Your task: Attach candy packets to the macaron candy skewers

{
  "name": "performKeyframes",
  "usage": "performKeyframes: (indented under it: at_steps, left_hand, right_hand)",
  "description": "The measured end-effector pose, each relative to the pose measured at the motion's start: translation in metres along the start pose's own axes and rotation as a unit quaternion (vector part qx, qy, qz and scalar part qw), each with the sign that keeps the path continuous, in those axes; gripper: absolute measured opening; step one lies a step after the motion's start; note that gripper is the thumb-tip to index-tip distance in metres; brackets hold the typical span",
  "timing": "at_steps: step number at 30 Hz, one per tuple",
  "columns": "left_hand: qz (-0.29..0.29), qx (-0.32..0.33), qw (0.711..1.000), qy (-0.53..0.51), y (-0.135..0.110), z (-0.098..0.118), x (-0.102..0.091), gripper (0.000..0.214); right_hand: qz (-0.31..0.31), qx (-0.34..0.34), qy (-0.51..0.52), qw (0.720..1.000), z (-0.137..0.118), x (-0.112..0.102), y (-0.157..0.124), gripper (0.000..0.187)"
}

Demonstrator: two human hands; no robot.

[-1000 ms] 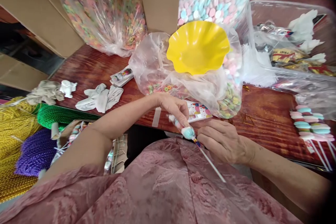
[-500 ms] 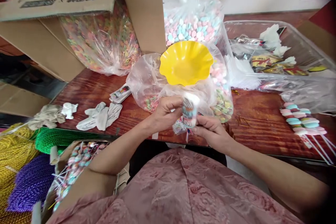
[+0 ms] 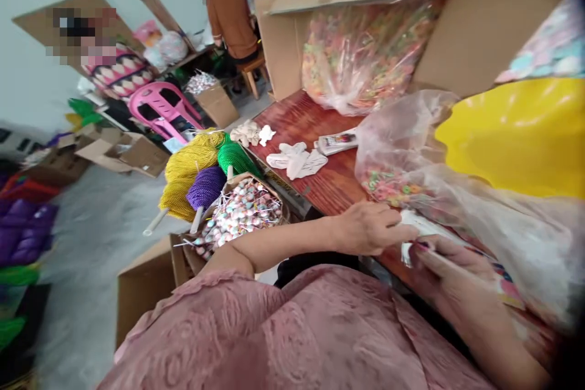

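My left hand (image 3: 371, 228) is closed, its fingertips pinching a small white packet (image 3: 418, 223). My right hand (image 3: 459, 277), partly blurred, meets it from the right with its fingers closed on the same packet. What lies inside the packet is hidden by the fingers. Just beyond the hands, a clear plastic bag (image 3: 402, 116) with small colourful candy rings at its bottom lies on the reddish wooden table (image 3: 338, 186). A yellow wavy-edged bowl (image 3: 516, 140) rests on the plastic at the right.
A cardboard box (image 3: 283, 42) holds a big bag of candy rings (image 3: 361, 61). Pale gloves (image 3: 297, 159) and printed packets (image 3: 336, 142) lie on the table. Left are a carton of candy sticks (image 3: 242, 210), purple cord (image 3: 205, 189) and a pink chair (image 3: 162, 106). A person (image 3: 233, 18) sits farther back.
My view has swung left, bringing the floor, cartons and other people into sight. The blue and white candy in its packet, earlier visible between my hands, is now not discernible.
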State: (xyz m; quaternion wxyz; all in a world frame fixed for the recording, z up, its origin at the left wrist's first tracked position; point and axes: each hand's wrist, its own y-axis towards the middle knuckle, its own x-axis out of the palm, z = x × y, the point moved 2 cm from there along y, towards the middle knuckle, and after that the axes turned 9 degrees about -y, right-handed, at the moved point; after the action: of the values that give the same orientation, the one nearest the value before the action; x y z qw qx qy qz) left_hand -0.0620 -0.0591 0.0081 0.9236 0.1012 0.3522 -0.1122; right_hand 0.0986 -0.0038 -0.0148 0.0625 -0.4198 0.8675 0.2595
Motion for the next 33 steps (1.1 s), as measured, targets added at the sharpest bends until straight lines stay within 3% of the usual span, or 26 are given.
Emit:
performKeyframes:
  at_steps: [2,4,6,7,9,11,13,15,17,18,20,21,22,24,26,28,31,33]
  left_hand:
    - [0.001,0.008,0.995,0.097,-0.026,-0.003,-0.008,0.035]
    - [0.011,-0.036,0.993,0.109,-0.057,-0.010,-0.020,0.032]
    - [0.046,-0.171,0.979,0.099,-0.093,-0.026,-0.038,0.029]
    - [0.058,-0.271,0.954,0.109,-0.112,-0.036,-0.049,0.028]
    - [0.079,-0.502,0.845,0.168,-0.152,-0.057,-0.068,0.029]
    - [0.072,-0.565,0.798,0.198,-0.179,-0.072,-0.079,0.030]
    - [0.055,-0.579,0.783,0.220,-0.193,-0.083,-0.082,0.028]
    - [0.035,-0.575,0.781,0.242,-0.189,-0.090,-0.083,0.025]
    - [0.031,-0.535,0.804,0.258,-0.166,-0.088,-0.082,0.025]
    - [0.043,-0.482,0.836,0.260,-0.146,-0.081,-0.078,0.027]
    - [0.088,-0.271,0.930,0.230,-0.092,-0.057,-0.063,0.028]
    - [0.091,-0.152,0.962,0.207,-0.061,-0.041,-0.049,0.028]
    - [0.058,-0.047,0.979,0.191,-0.031,-0.024,-0.031,0.027]
    - [-0.046,0.082,0.973,0.210,0.023,0.002,0.010,0.021]
    - [-0.123,0.117,0.950,0.261,0.063,0.016,0.047,0.017]
    - [-0.157,0.129,0.932,0.298,0.085,0.019,0.071,0.018]
    - [-0.150,0.132,0.919,0.340,0.094,0.009,0.081,0.021]
    - [-0.148,0.134,0.910,0.364,0.092,0.003,0.078,0.023]
  right_hand:
    - [-0.038,0.147,0.139,0.979,0.000,0.024,0.003,0.026]
    - [-0.052,0.229,0.176,0.956,-0.002,0.038,0.002,0.023]
    - [-0.020,0.206,0.089,0.974,-0.004,0.035,-0.003,0.026]
    - [-0.006,0.177,0.025,0.984,-0.004,0.029,-0.007,0.033]
    - [0.001,0.113,-0.092,0.989,-0.004,0.016,-0.017,0.030]
    - [-0.012,0.071,-0.166,0.984,-0.005,0.004,-0.029,0.014]
    - [-0.013,0.048,-0.209,0.977,-0.009,-0.007,-0.037,0.009]
    - [0.004,0.027,-0.249,0.968,-0.015,-0.019,-0.042,0.011]
    - [0.050,0.013,-0.299,0.953,-0.019,-0.033,-0.045,0.010]
    - [0.083,0.015,-0.324,0.942,-0.019,-0.041,-0.047,0.009]
    - [0.155,0.039,-0.366,0.917,-0.017,-0.053,-0.053,0.011]
    - [0.184,0.053,-0.383,0.904,-0.015,-0.056,-0.057,0.012]
    - [0.200,0.065,-0.403,0.891,-0.013,-0.056,-0.061,0.013]
    - [0.195,0.076,-0.454,0.866,-0.012,-0.052,-0.068,0.016]
    - [0.160,0.081,-0.512,0.840,-0.013,-0.051,-0.079,0.019]
    - [0.155,0.100,-0.553,0.813,-0.015,-0.064,-0.097,0.020]
    - [0.237,0.173,-0.611,0.735,-0.021,-0.118,-0.149,0.017]
    - [0.303,0.246,-0.661,0.641,-0.024,-0.163,-0.195,0.015]
